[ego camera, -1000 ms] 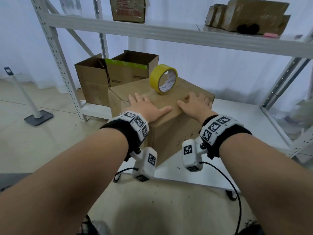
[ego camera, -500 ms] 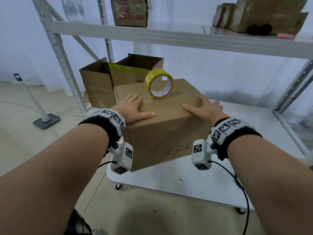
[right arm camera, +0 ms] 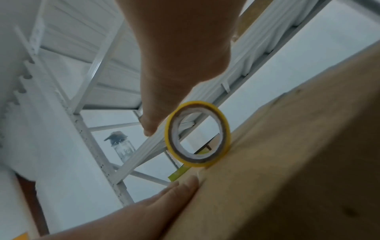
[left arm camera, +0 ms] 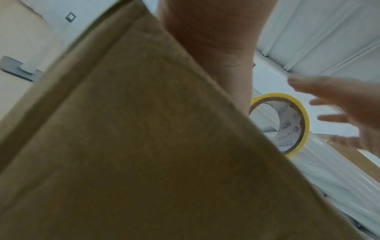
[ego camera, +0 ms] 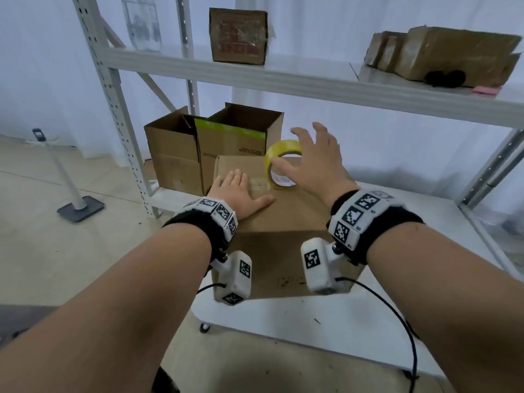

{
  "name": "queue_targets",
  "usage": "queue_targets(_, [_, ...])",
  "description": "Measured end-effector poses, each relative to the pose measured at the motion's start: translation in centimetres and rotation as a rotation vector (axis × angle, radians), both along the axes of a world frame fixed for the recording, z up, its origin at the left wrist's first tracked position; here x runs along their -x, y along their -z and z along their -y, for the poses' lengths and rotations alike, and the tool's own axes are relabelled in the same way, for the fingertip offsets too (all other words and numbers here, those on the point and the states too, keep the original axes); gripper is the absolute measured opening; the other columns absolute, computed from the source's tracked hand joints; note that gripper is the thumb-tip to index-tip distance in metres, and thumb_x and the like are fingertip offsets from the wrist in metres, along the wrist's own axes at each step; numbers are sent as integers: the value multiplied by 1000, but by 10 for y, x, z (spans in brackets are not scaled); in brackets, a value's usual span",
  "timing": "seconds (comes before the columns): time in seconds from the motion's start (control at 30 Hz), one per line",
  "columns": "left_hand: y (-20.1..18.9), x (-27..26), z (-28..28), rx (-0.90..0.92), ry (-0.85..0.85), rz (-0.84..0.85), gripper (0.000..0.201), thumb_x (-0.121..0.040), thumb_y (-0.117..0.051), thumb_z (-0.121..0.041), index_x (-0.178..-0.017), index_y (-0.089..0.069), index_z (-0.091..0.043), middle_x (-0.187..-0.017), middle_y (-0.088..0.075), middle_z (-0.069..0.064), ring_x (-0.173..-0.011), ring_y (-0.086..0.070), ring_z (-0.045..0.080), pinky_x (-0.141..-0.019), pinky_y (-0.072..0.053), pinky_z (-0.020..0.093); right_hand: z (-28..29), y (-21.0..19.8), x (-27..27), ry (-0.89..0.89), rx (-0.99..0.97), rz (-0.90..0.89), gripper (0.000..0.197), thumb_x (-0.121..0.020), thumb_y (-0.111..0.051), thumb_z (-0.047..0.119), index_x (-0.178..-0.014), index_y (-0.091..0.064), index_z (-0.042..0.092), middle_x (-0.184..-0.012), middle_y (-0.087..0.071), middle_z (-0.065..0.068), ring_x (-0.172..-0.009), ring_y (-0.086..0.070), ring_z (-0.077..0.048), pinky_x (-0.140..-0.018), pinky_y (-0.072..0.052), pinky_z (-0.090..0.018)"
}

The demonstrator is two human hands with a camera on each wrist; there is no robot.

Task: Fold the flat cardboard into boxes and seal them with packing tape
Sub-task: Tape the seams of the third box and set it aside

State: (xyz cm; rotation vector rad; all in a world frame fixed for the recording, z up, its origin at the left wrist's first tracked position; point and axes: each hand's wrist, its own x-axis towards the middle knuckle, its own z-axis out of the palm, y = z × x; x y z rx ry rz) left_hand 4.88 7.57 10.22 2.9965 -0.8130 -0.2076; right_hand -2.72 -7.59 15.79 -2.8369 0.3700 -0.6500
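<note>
A closed brown cardboard box (ego camera: 286,219) stands on the white lower shelf (ego camera: 411,279). A yellow roll of packing tape (ego camera: 279,163) stands on edge on the box top, also seen as the tape roll (left arm camera: 287,123) and the tape roll (right arm camera: 198,134). My left hand (ego camera: 236,192) lies flat on the box top with straight fingers, just left of the roll. My right hand (ego camera: 312,163) hovers over the roll with fingers spread, not touching it as far as I can see; the right hand (left arm camera: 339,110) shows beside the roll in the left wrist view.
Two open cardboard boxes (ego camera: 209,146) stand behind on the shelf's left. White rack uprights (ego camera: 113,109) and an upper shelf (ego camera: 312,80) with cardboard parcels (ego camera: 442,55) hang overhead. A stand with a flat base (ego camera: 79,207) is on the floor to the left.
My right hand lifted off the box's right edge and reached up and left over the tape roll. The left hand stayed flat on the box top.
</note>
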Motion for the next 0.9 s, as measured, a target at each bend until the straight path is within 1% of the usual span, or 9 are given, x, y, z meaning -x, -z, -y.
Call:
queue_targets(0.1, [0,-1,-3,13,36,-12,98,-86,-17,-78,-154,0,-9,-162,3,7,-149,1,18,-120,-1,38,-12,-7,-24,40,157,-99,81,-83,-46,75,-145,-36,24,-156,-26,-9,-144,-18,-34,-118,-9,-53])
queue_targets(0.2, [-6,-3,0,5,31,-27,96,-88,-19,-76,-154,0,-9,-162,3,6,-149,0,18,-119,-1,37,-21,-8,-41,67,255,-122,79,-81,-49,75,-134,-48,16,-139,-47,-12,-133,-36,-34,-115,-20,-51])
queue_targets(0.27, [-10,-4,5,7,18,-47,93,-90,-22,-73,-154,0,-9,-162,3,6,-149,0,18,-119,-2,36,-22,-6,-46,77,238,-105,77,-79,-56,69,-131,-46,13,-134,-48,-13,-127,-41,-34,-110,-29,-48])
queue_targets(0.4, [-2,-5,11,32,43,-13,90,-91,-20,-71,-154,1,-11,-162,5,5,-149,2,17,-120,0,35,-13,-2,-49,59,97,-111,64,-79,-63,57,-120,-46,12,-118,-57,-12,-110,-52,-33,-84,-41,-39])
queue_targets(0.5, [2,-7,10,49,55,-9,91,-91,-18,-73,-154,1,-11,-162,5,5,-149,1,16,-121,-1,34,-1,-10,-49,51,68,-130,57,-80,-61,54,-116,-50,11,-114,-59,-12,-108,-52,-33,-87,-43,-40])
queue_targets(0.67, [3,-10,13,18,58,-7,93,-89,-16,-74,-153,4,-9,-162,6,6,-149,2,17,-121,-1,34,25,-14,-37,82,248,-201,41,-81,-60,46,-103,-51,13,-108,-60,-12,-103,-52,-32,-82,-34,-38])
queue_targets(0.77, [1,-10,12,7,51,-30,94,-89,-17,-75,-153,6,-10,-162,8,6,-149,3,17,-120,0,34,24,-11,-37,111,247,-245,43,-82,-58,45,-113,-55,15,-115,-57,-12,-110,-48,-33,-90,-34,-41])
queue_targets(0.83, [-1,-8,11,-6,46,-43,94,-89,-17,-74,-153,7,-10,-161,9,6,-149,5,17,-120,1,34,21,-13,-39,166,224,-284,50,-81,-58,52,-120,-56,21,-125,-48,-11,-120,-40,-33,-99,-30,-47])
queue_targets(0.9, [-3,-7,12,-16,46,-53,93,-90,-18,-73,-153,7,-9,-161,10,6,-149,5,17,-120,2,34,22,-14,-38,206,190,-281,54,-82,-56,60,-124,-57,26,-131,-42,-9,-125,-33,-33,-99,-29,-51])
